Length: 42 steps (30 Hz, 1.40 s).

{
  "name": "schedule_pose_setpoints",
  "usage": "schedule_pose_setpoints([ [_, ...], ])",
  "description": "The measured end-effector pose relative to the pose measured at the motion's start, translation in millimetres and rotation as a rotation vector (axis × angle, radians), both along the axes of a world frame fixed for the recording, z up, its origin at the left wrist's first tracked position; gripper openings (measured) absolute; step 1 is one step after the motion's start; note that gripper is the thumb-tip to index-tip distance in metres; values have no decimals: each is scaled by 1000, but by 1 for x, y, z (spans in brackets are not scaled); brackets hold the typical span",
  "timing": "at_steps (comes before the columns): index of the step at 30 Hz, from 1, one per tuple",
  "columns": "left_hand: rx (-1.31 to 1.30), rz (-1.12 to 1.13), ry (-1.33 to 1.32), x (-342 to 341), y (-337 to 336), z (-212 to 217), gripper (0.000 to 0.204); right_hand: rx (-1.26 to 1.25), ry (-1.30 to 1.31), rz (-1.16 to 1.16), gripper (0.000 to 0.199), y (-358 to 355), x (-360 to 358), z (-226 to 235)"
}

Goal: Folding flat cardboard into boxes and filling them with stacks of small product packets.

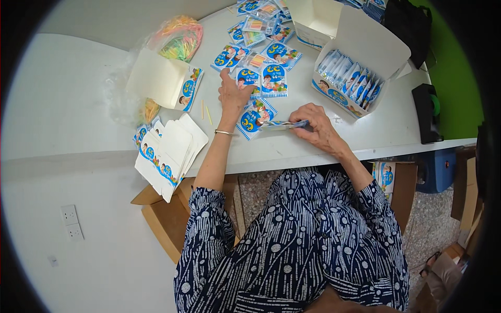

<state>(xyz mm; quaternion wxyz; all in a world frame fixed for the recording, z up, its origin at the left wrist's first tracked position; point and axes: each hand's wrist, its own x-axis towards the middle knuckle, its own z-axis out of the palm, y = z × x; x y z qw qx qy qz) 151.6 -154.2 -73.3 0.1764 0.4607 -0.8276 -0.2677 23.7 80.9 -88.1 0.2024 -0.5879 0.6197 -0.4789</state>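
Packet [276, 125] is left of the box [334, 96] & nearer us, pinched at its right end btwn thumb & fingers of our R hand [319, 128]. Our L hand [234, 94], farther left of the box, is spread, thumb over the pile [274, 81]; can't tell if it grips any. Table [271, 151] front edge runs nearer us than the box; we've white top btwn box & R hand, plus a strip along the edge, left of box. Dispenser [425, 115] stands right of box, by the same edge. Packet looks thin, blue/white, nearly edge-on to us, so its print's mostly hidden; pile pkts, lying flatter, show blue ovals & striped ends.
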Motion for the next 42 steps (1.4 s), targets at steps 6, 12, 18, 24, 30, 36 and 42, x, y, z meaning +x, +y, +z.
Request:
schedule_pose_setpoints([
  [6,-174,-126,191,7,-8,-8,83,20,-17,11,22,-1,1,0],
  [12,218,-123,618,18,19,56,70,101,-64,-7,24,0,-4,-2],
  [18,-13,-714,264,23,69,59,44,-51,17,-51,32,0,3,-1],
  [24,172,-813,172,22,80,40,35,27,-259,-130,69,2,6,2],
  [30,70,-899,41,21,87,52,34,35,-344,-103,90,5,3,5],
  [36,-84,-812,-42,26,101,59,37,-79,13,-102,84,10,-2,0],
  [42,-82,-918,208,29,108,45,36,61,34,-18,69,15,-1,6],
])
